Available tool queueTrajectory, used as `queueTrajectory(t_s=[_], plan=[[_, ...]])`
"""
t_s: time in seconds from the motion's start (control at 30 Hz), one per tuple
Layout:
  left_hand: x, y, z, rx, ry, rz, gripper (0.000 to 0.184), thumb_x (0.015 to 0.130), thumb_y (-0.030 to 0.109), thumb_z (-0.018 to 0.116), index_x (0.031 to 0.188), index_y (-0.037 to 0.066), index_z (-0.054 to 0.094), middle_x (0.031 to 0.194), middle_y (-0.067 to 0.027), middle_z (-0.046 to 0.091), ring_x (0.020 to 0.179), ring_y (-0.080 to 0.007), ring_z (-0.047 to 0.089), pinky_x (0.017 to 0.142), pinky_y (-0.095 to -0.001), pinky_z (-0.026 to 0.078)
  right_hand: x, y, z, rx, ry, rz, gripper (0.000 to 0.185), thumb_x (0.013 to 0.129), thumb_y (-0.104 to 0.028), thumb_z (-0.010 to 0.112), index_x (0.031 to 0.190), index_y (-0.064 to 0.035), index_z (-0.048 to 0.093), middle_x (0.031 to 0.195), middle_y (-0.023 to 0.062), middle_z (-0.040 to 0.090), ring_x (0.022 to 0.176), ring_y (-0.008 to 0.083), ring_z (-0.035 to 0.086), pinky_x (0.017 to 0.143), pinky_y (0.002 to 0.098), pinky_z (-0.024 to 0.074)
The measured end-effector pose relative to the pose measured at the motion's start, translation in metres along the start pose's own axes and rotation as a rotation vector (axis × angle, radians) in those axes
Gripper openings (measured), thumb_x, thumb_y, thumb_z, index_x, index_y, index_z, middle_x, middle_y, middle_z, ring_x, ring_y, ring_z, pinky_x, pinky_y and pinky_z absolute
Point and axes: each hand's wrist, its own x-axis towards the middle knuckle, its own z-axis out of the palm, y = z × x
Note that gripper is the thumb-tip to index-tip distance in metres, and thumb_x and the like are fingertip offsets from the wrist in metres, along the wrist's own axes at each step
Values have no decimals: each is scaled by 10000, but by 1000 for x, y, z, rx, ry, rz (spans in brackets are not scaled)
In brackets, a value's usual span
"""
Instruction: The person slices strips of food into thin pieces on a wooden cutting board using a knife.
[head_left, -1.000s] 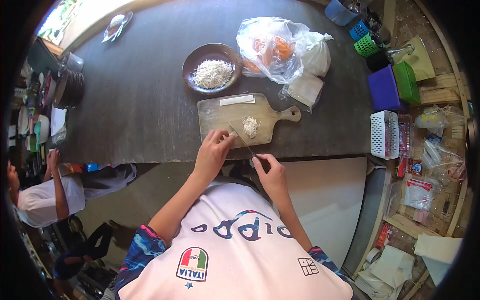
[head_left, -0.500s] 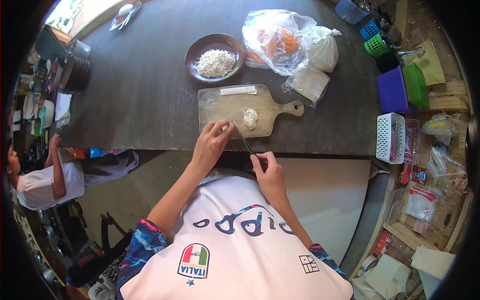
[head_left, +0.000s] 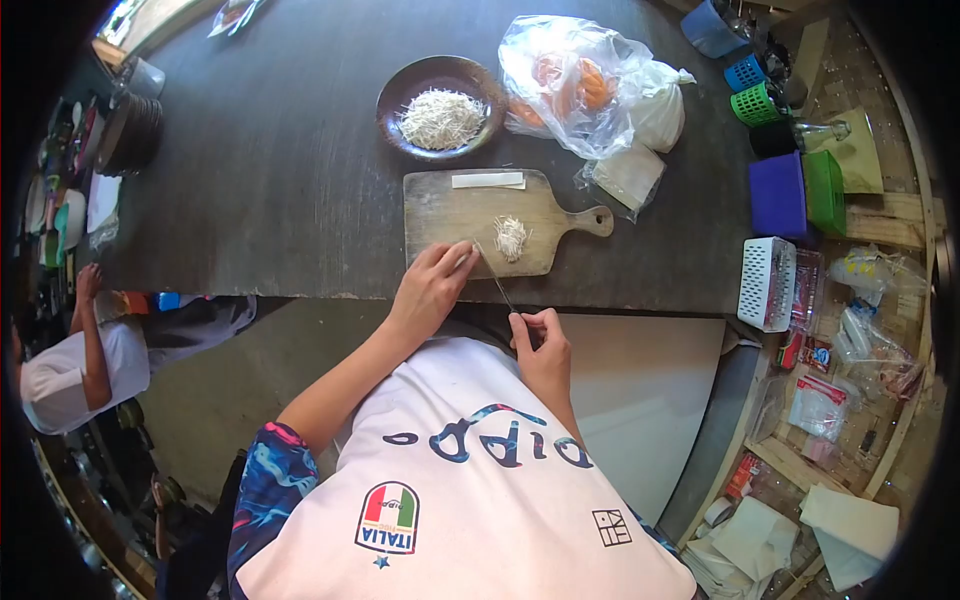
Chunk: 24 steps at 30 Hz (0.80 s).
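Observation:
My left hand (head_left: pixel 438 285) is closed at the near edge of the wooden cutting board (head_left: pixel 435 215). Its fingertips pinch a small white piece, mostly hidden beneath them. In my right hand (head_left: pixel 542 345) is the handle of a thin knife (head_left: pixel 497 280), its blade slanting up to the left fingertips over the board. A small heap of fine white shreds (head_left: pixel 511 238) lies on the board, right of the blade. Flat white strips (head_left: pixel 488 180) rest along the board's far edge. Beyond the board, a dark round bowl (head_left: pixel 392 120) holds a larger pile of white shreds (head_left: pixel 440 118).
Plastic bags with orange contents (head_left: pixel 565 85) and a flat wrapped white packet (head_left: pixel 630 178) lie right of the bowl. Baskets and bins (head_left: pixel 778 195) line the right side. Another person (head_left: pixel 85 370) is at the far left, by the dark table (head_left: pixel 260 200).
The whole view has shifted slightly with my head. My hands stay close together at the board's near edge, and the knife stands a little steeper beside my left fingertips.

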Motion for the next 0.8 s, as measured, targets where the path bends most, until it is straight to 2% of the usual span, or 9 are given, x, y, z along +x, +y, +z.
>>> queueTrajectory(t_s=[0.07,0.17,0.27,0.37,0.5,0.7,0.8], plan=[[0,-1,-1,-7,-4,-2,463,854,0,746,1316,-32,734,1350,-101,674,1171,-295,662,1005,-414,578,-1,-8,0,-16,10,31,347,1054,-343,794,1059,-18,673,975,172,814,981,313,815,859,413,593],[0,3,-4,-31,-20,-25,475,853,10,738,1326,-37,727,1364,-101,664,1187,-291,657,1022,-411,573,17,0,19,120,15,-19,310,1056,-290,796,1046,-6,672,926,156,804,900,251,800,835,374,583],[-2,2,-4,-29,-24,-32,495,855,23,730,1346,-38,716,1368,-105,656,1196,-284,653,1038,-403,565,19,-1,21,126,35,-72,264,1054,-225,804,1036,3,672,894,127,788,817,177,752,799,338,567],[-2,0,1,3,-1,-9,513,857,42,719,1362,-44,707,1362,-107,652,1200,-274,651,1047,-389,561,-1,10,13,195,52,-14,255,1051,-204,815,1016,4,672,886,96,773,794,135,714,769,314,550],[-4,2,0,32,-19,-6,516,864,65,708,1367,-48,705,1354,-97,649,1212,-258,649,1056,-373,560,-4,-7,4,213,66,-19,249,1056,-191,812,1000,2,666,856,52,730,768,107,686,716,277,528],[-6,1,3,40,-22,-5,501,869,81,703,1353,-50,708,1361,-91,646,1230,-249,647,1068,-371,561,-3,-5,5,136,94,-99,248,1059,-186,807,978,-3,661,826,52,715,741,99,675,701,277,526],[-5,0,3,16,-1,-18,501,872,84,700,1356,-46,707,1362,-92,645,1230,-250,648,1071,-374,561,4,-2,8,108,60,-53,253,1061,-190,804,974,1,661,801,55,709,740,103,670,705,284,526]])
